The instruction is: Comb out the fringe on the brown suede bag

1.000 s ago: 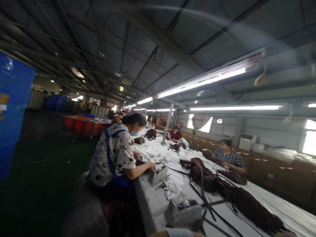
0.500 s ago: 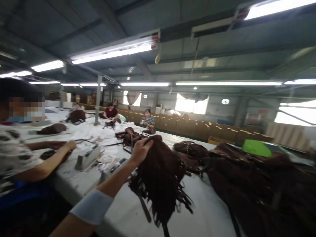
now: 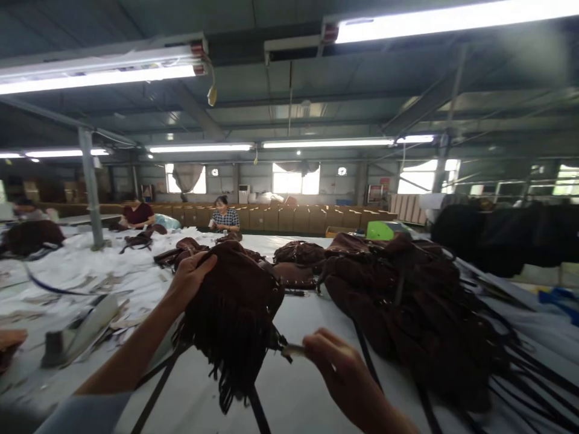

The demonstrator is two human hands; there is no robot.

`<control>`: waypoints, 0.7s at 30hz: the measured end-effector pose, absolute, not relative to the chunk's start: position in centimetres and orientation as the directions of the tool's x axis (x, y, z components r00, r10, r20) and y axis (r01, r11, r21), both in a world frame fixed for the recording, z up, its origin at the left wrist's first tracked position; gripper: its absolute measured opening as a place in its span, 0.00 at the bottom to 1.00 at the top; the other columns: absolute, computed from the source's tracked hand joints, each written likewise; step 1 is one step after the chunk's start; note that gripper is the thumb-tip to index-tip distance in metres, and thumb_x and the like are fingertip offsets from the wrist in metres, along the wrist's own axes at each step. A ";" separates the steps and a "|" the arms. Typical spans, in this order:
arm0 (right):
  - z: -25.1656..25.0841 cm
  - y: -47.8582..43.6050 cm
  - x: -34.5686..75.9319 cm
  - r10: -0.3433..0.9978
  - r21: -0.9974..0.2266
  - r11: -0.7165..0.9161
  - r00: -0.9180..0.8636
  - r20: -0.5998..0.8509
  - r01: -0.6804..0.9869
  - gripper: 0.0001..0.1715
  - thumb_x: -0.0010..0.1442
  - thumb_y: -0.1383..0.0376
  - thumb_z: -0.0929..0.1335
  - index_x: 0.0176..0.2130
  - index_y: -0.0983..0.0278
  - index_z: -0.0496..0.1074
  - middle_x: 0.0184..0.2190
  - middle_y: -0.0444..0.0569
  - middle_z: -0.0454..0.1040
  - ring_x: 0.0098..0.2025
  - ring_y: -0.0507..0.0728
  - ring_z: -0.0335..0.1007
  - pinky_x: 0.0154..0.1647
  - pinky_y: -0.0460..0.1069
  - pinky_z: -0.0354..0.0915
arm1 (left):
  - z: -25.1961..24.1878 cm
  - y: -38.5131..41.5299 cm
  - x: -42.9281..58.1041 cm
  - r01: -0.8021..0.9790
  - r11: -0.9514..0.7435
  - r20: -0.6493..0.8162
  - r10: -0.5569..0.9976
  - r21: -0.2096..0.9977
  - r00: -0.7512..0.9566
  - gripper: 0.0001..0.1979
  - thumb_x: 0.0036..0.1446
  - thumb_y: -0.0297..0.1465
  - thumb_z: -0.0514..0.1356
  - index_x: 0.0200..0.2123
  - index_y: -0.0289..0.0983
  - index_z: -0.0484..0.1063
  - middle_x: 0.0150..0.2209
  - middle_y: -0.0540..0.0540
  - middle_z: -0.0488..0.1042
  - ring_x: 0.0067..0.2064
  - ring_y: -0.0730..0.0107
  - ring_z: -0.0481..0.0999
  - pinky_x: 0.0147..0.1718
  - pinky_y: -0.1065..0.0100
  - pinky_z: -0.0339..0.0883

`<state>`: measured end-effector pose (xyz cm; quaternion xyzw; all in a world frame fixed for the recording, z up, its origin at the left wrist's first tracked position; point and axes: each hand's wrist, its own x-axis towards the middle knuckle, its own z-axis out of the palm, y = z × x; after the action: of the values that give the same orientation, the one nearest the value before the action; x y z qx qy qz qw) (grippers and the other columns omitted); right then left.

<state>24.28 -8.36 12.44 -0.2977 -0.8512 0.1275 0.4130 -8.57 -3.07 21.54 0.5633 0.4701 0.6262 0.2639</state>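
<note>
My left hand (image 3: 192, 277) grips the top edge of a dark brown fringed bag (image 3: 242, 283) and holds it up over the white table. Long fringe hangs down from the bag's front, and dark straps trail below onto the table. To the right of the bag, my right hand (image 3: 337, 367) is closed around a small, pale, narrow thing (image 3: 295, 350). Its tip points at the bag's lower right side, near a short strap end. Blur keeps me from telling what kind of thing it is, or whether it touches the strap.
A big heap of dark brown bags (image 3: 407, 301) with loose straps covers the right side. More bags (image 3: 298, 253) lie behind. White paper and scraps (image 3: 113, 283) spread left, around a grey-white block-like object (image 3: 76, 331). A co-worker's hand (image 3: 11, 340) shows at the left edge. Two people sit farther back.
The view has swung right, so the near co-worker is mostly out of frame. My right hand has come into view beside the bag, which my left hand still holds.
</note>
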 end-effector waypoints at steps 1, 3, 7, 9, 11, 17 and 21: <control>13.2 -7.9 24.0 0.587 -0.437 0.808 -0.478 0.653 0.395 0.14 0.69 0.62 0.58 0.35 0.62 0.67 0.29 0.44 0.65 0.30 0.51 0.62 0.31 0.45 0.57 | 21.5 -3.3 -8.0 0.194 -0.402 0.437 0.877 0.895 -0.198 0.25 0.42 0.50 0.67 0.35 0.35 0.77 0.27 0.49 0.76 0.29 0.66 0.73 0.27 0.70 0.64; 14.3 -7.2 23.0 0.535 -0.363 0.839 -0.496 0.684 0.405 0.13 0.68 0.64 0.58 0.37 0.62 0.68 0.30 0.45 0.66 0.31 0.51 0.61 0.32 0.46 0.56 | 21.5 -3.9 -6.7 0.203 -0.374 0.405 0.904 0.905 -0.141 0.26 0.42 0.49 0.67 0.37 0.35 0.77 0.29 0.48 0.77 0.31 0.64 0.74 0.29 0.69 0.67; 14.5 -6.4 21.0 0.468 -0.191 0.869 -0.633 0.617 0.456 0.08 0.64 0.70 0.61 0.38 0.62 0.69 0.31 0.45 0.68 0.32 0.52 0.61 0.31 0.46 0.54 | 21.4 -4.6 -4.6 0.211 -0.372 0.393 0.917 0.904 -0.068 0.24 0.44 0.49 0.66 0.36 0.35 0.77 0.27 0.48 0.77 0.28 0.66 0.73 0.26 0.70 0.65; 14.3 -6.3 20.8 0.473 -0.151 0.874 -0.736 0.484 0.462 0.09 0.59 0.73 0.64 0.38 0.62 0.69 0.32 0.45 0.70 0.33 0.52 0.63 0.29 0.46 0.52 | 21.3 -4.4 -4.3 0.201 -0.372 0.392 0.917 0.906 -0.073 0.23 0.44 0.49 0.66 0.35 0.34 0.77 0.26 0.48 0.75 0.26 0.69 0.71 0.24 0.71 0.64; 14.0 -6.6 21.2 0.492 -0.140 0.869 -0.799 0.345 0.474 0.14 0.54 0.77 0.64 0.37 0.61 0.69 0.33 0.44 0.71 0.33 0.51 0.65 0.27 0.46 0.51 | 21.0 -3.8 -4.7 0.192 -0.364 0.386 0.918 0.911 -0.089 0.22 0.45 0.48 0.66 0.35 0.34 0.77 0.25 0.49 0.74 0.25 0.70 0.70 0.24 0.72 0.63; 9.9 -8.8 23.0 0.493 -0.104 0.869 -0.865 0.091 0.484 0.09 0.47 0.73 0.67 0.30 0.61 0.69 0.26 0.41 0.71 0.27 0.51 0.63 0.21 0.47 0.45 | 19.6 -1.5 -7.1 0.211 -0.365 0.412 0.874 0.907 -0.256 0.22 0.44 0.47 0.67 0.34 0.35 0.77 0.26 0.51 0.76 0.27 0.70 0.71 0.25 0.72 0.64; 4.2 -9.6 24.1 0.464 -0.217 0.865 -0.886 0.007 0.452 0.07 0.57 0.66 0.67 0.27 0.61 0.69 0.22 0.40 0.67 0.22 0.48 0.58 0.20 0.45 0.47 | 19.4 -0.5 -9.2 0.059 -0.413 0.407 0.844 0.909 -0.351 0.24 0.43 0.46 0.68 0.40 0.35 0.76 0.26 0.51 0.76 0.26 0.68 0.74 0.25 0.71 0.66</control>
<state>24.11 -9.64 4.20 -0.2374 -0.9653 0.1051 0.0296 -9.23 -0.51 19.44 0.4918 0.4589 0.6817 0.2877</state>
